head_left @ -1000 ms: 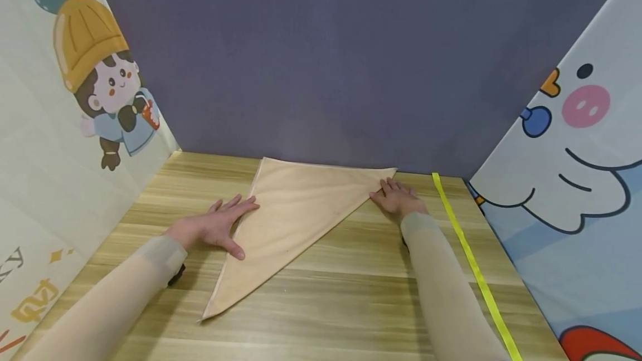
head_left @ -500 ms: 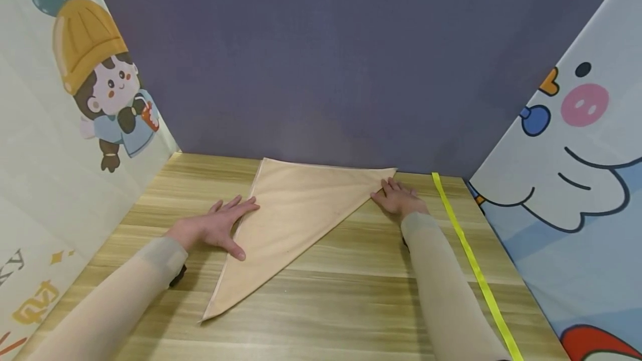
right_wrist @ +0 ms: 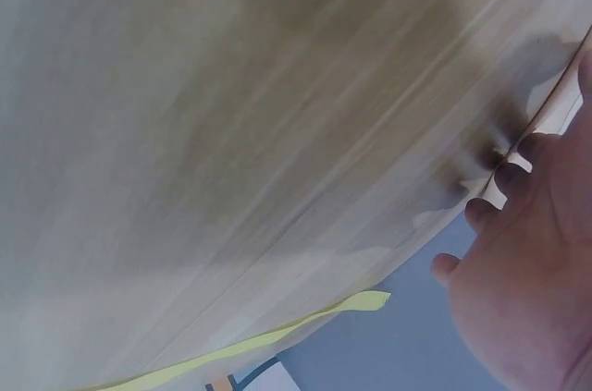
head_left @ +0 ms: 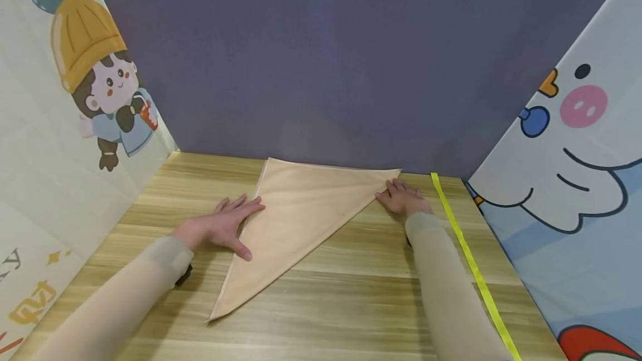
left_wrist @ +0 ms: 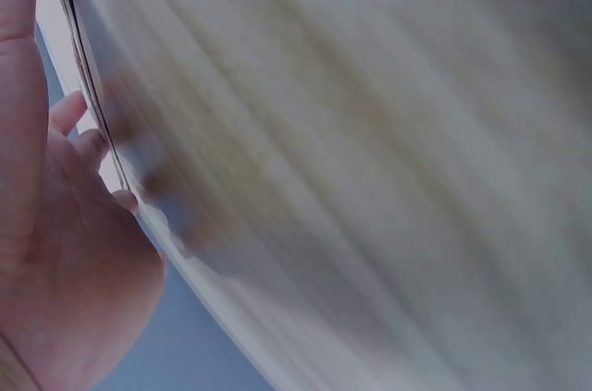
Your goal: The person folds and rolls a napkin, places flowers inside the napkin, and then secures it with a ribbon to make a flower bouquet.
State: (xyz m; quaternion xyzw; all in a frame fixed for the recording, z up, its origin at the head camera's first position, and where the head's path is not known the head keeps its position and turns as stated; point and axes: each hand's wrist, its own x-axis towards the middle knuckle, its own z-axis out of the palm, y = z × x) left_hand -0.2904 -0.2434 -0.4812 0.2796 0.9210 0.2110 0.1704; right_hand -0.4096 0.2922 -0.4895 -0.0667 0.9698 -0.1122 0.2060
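The peach cloth (head_left: 306, 205) lies in a triangle on the tabletop (head_left: 341, 294). On the pale wall (head_left: 30, 144) left of the cloth are letters like "ky" (head_left: 11, 261) and yellow writing (head_left: 32, 302) I can't read. The left hand's (head_left: 225, 227) grip is spread wide on the cloth's left edge; the right hand's (head_left: 401, 199) is loose, touching its right corner. Neither clutches anything. A yellow strip (head_left: 468, 255) lies right of the cloth; a dark wall (head_left: 321, 60) stands just behind it.

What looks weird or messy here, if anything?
Nothing stands out. The tan cloth lies in a tidy triangle between the left hand and the right hand, with faint wrinkles, and the yellow strip lies to its right.
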